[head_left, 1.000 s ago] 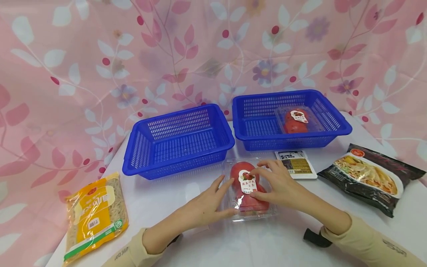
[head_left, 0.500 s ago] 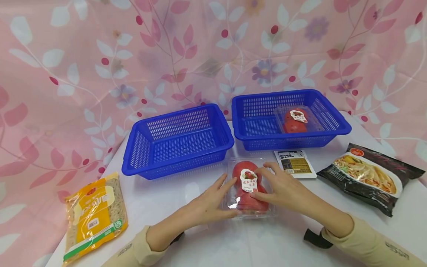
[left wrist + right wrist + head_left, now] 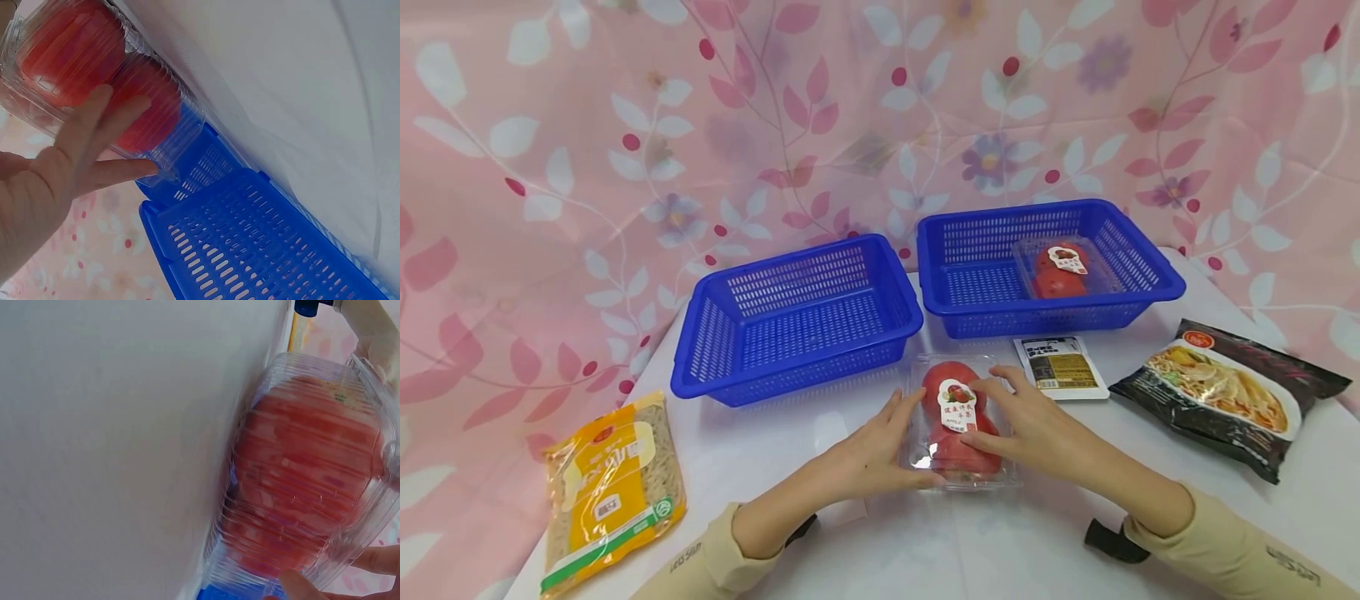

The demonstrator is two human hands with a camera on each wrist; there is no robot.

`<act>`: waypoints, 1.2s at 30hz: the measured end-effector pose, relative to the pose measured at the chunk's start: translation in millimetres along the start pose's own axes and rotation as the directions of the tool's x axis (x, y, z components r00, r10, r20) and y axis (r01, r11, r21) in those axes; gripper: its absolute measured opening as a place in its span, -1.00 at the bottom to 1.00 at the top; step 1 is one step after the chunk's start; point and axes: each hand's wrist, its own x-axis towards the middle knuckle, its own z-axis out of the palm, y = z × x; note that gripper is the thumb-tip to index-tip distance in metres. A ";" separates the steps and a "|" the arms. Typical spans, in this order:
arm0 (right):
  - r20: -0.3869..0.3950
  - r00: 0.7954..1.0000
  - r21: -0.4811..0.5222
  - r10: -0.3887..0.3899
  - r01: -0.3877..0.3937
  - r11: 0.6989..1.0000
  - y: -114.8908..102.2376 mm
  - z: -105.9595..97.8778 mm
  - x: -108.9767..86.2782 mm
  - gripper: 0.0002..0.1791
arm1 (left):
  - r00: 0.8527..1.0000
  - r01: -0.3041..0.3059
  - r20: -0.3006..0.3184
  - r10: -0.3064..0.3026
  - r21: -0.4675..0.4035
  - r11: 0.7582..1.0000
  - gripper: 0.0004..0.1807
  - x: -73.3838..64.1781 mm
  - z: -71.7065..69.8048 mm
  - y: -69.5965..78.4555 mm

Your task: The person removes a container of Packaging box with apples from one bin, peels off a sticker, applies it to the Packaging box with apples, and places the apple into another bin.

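Observation:
A clear plastic clamshell box of apples (image 3: 957,460), with a white label on its lid, lies on the table before me. Long fingers of my left hand (image 3: 867,467) rest straight against its left side, and the thumb touches the near edge. In the left wrist view, the same left hand (image 3: 56,178) lies along the ribbed wall. My right hand (image 3: 1043,429) grips the right side, fingers bent over the edge, thumb and index finger on the lid by the label. In the right wrist view, the apple box (image 3: 300,469) hides part of that hand.
Two blue baskets (image 3: 797,379) stand behind; the right basket (image 3: 1045,312) holds another clamshell of apples (image 3: 1062,271). A flat white-edged packet (image 3: 1063,371) and a black noodle bag (image 3: 1217,400) lie to the right. A yellow bag (image 3: 613,496) sits at left.
The box and both hands hold nearly the same place. Small shifts across the whole view come from the head camera moving.

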 end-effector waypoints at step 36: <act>-0.078 0.997 -0.057 -0.023 0.019 0.998 -9.6 -15.9 -6.5 -0.41 | 0.992 -0.039 -0.120 0.048 0.079 0.996 0.20 7.8 -9.5 23.4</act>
